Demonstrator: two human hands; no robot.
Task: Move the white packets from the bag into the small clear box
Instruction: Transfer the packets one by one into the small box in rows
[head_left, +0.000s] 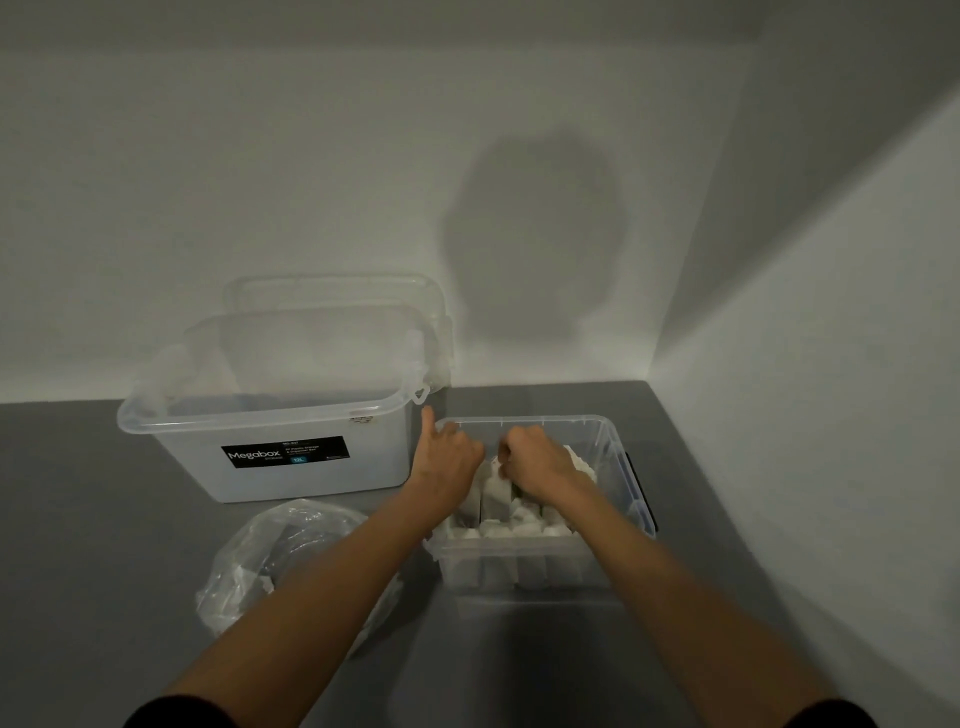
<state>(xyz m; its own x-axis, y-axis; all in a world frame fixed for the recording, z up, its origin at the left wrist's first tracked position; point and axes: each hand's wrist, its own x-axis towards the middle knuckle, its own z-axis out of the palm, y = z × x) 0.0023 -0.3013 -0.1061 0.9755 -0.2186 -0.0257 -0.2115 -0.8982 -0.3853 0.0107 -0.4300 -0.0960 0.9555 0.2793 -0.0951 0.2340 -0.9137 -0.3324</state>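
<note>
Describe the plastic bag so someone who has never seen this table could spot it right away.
On the grey table, find the big clear box with the black label at the back left. Just in front of it, partly under the left forearm, sits the bag. It is the only soft, crumpled thing; the small box to its right is rigid.

A single wide-angle view looks from the person's head, forward and steeply down onto a grey surface set into a corner where two pale walls meet. The camera sits close. Both forearms enter from the bottom edge and the left hand and right hand meet near mid-frame at the white packets in a small clear box. The upper half shows only walls, and straight lines bow toward the edges.
</note>
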